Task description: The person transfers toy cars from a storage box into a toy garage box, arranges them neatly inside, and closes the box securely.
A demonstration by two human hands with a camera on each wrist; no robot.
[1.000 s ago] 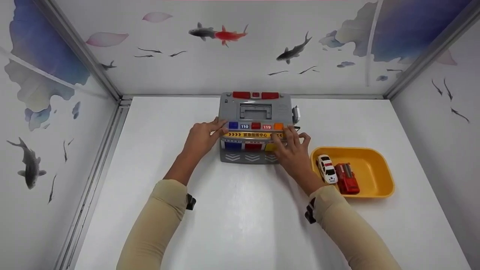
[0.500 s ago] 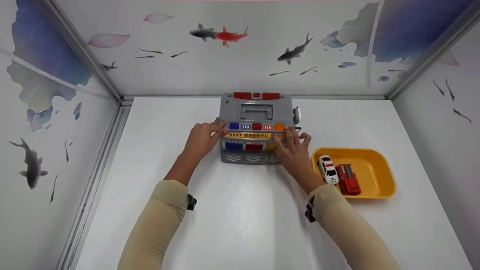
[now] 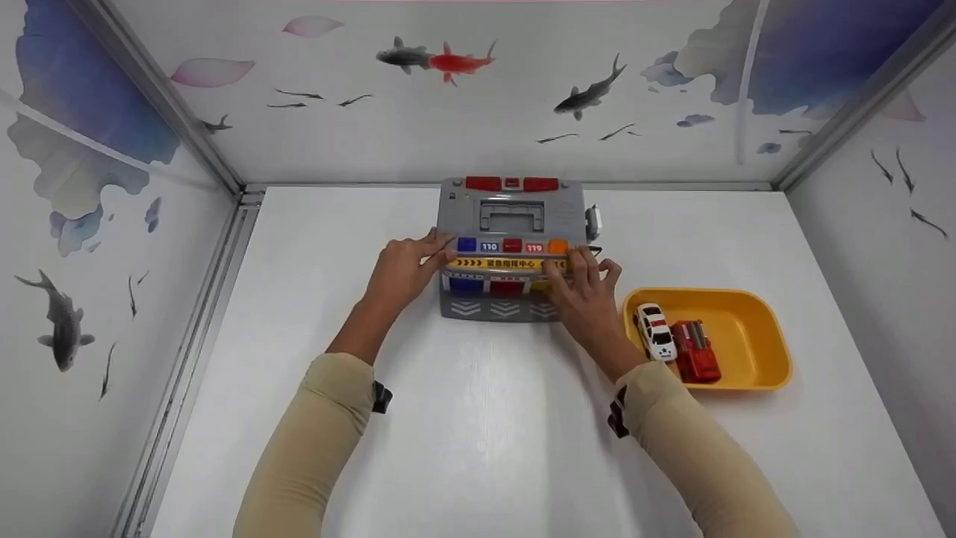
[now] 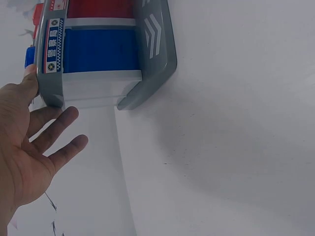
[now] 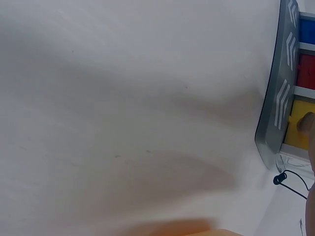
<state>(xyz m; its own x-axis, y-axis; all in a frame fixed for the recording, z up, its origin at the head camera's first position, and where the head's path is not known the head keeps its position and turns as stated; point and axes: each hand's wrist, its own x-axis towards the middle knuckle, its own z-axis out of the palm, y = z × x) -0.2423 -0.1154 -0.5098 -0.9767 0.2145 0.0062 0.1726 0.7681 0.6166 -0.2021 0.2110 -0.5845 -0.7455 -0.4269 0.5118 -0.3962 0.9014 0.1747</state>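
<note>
- Head view shows me the toy garage (image 3: pixel 502 226) standing on the white surface (image 3: pixel 478 433), between the fingers of the two hands.
- Left hand (image 3: pixel 399 273): I see the thumb and forefinger drawn nearly together, holding the garage's front left edge. From the left wrist, the other fingers reach out loosely, just past the side beyond the blue door (image 4: pixel 101 51).
- Right hand (image 3: pixel 590 295): its fingers are bent and hold the front right edge, just beside the orange button (image 3: pixel 558 246). The right wrist camera gives me one fingertip against the yellow door (image 5: pixel 297 136); I cannot tell which finger.
- Blue button (image 3: pixel 467 244) lies just beside the left fingers.
- Yellow tray (image 3: pixel 747 336) sits rightward of the right fingers, apart from them, with a white car (image 3: pixel 657 332) and a red truck (image 3: pixel 696 351) side by side inside, the car nearer those fingers.
</note>
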